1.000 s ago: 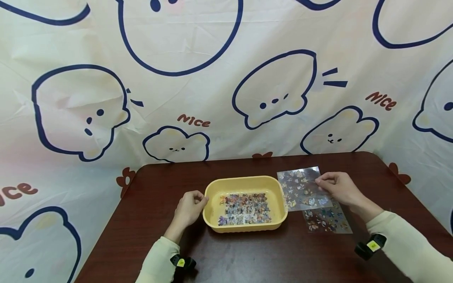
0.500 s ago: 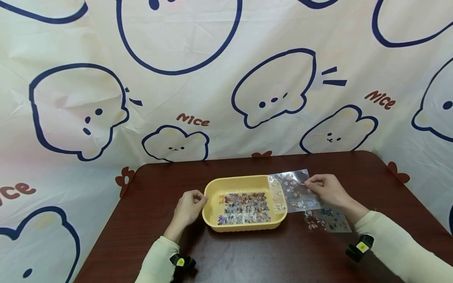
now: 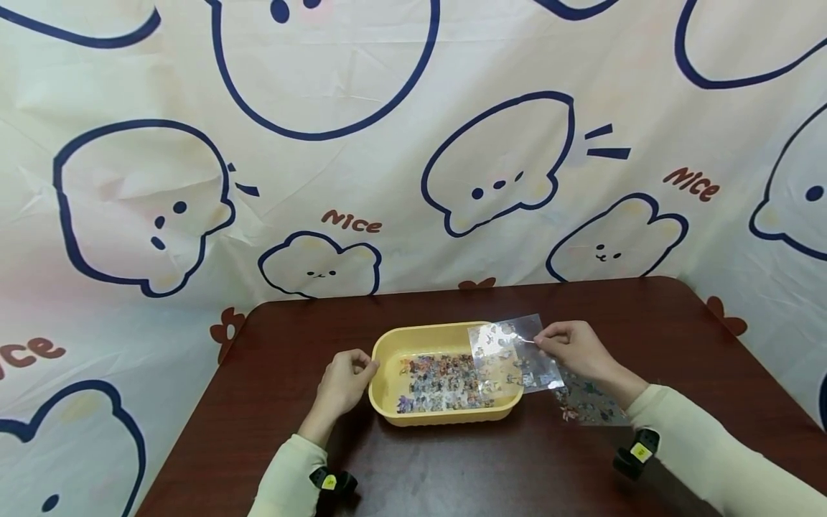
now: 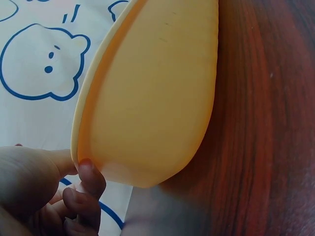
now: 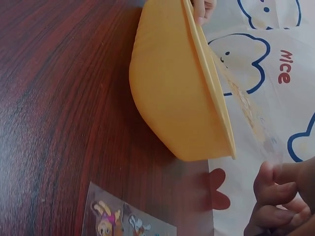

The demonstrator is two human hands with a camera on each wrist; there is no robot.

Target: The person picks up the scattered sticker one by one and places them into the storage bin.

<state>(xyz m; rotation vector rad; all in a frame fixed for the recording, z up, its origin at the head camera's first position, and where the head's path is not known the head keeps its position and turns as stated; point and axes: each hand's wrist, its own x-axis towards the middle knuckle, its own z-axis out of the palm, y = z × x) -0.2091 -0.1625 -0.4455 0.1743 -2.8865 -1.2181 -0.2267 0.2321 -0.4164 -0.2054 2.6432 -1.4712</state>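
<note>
A yellow plastic tub (image 3: 446, 417) stands on the table, with clear sheets of small colourful stickers (image 3: 436, 380) lying inside. At its left end my left hand (image 3: 344, 378) pinches the rim between thumb and forefinger; the left wrist view has those fingers (image 4: 92, 179) on the tub's edge. My right hand (image 3: 577, 352) pinches the right edge of another clear sticker sheet (image 3: 507, 352). That sheet hangs over the tub's right part, tilted, and light glares on it. The right wrist view catches the held sheet (image 5: 246, 105) nearly edge-on, above the rim.
Another clear sticker sheet (image 3: 597, 402) lies on the dark red-brown table (image 3: 452, 474) right of the tub, partly hidden by my right forearm. Behind the table hangs a pale cloth (image 3: 400, 172) printed with cartoon animals. Each wrist wears a black camera (image 3: 636, 454).
My right hand has moved left with the sticker sheet, from beside the tub to over its right part. More of the sheet left on the table was uncovered, then partly covered by my forearm. Left hand stays.
</note>
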